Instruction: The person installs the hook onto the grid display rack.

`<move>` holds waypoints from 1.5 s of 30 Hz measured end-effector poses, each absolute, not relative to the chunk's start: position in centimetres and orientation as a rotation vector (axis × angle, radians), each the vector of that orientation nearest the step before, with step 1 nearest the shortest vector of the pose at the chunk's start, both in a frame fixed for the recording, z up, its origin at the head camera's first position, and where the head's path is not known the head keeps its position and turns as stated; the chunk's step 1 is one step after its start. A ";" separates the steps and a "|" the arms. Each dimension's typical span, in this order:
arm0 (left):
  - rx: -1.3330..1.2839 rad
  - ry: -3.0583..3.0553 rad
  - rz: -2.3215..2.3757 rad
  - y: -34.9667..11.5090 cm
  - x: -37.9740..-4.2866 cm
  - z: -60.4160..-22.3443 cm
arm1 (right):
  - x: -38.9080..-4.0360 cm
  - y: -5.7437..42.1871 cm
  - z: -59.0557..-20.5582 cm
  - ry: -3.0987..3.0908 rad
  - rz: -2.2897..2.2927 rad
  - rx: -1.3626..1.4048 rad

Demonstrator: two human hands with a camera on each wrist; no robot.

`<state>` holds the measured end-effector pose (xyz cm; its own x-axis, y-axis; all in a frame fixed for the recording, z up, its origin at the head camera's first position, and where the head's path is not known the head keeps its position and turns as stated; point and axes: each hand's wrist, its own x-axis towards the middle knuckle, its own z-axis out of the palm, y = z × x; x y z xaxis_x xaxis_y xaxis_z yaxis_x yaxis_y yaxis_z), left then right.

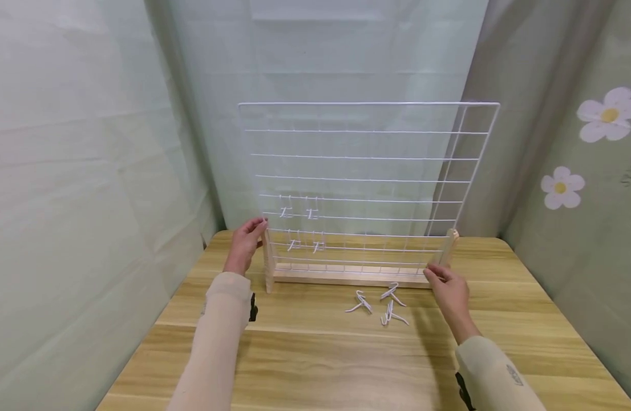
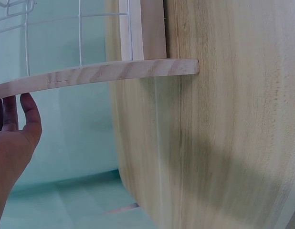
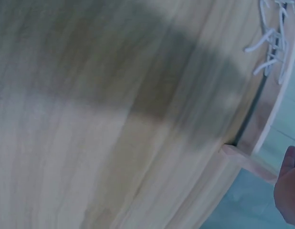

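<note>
A white wire grid rack (image 1: 367,181) stands upright in a pale wooden base (image 1: 346,276) on the table. My left hand (image 1: 245,242) is at the upper part of the left wooden upright (image 2: 114,71); its fingertips touch the outer edge in the left wrist view. My right hand (image 1: 450,288) is beside the right upright (image 1: 450,242), low down, its fingertips overlapping it in the head view. In the right wrist view, fingers (image 3: 289,161) show at the right border, straight and together. Several white wire hooks (image 1: 311,213) hang on the grid's left half.
Three loose white hooks (image 1: 389,315) lie on the wood-grain table (image 1: 315,354) in front of the base, nearer its right end. Pale green cloth (image 1: 89,171) surrounds the table at the left, back and right, with flowers printed on the right panel.
</note>
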<state>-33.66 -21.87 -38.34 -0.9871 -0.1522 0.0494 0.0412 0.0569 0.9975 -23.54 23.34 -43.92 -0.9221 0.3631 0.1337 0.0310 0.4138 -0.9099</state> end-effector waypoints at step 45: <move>0.154 -2.163 -2.143 -22.0 -33.8 -38.3 | -22.0 21.5 -50.9 -2.717 1.688 -0.028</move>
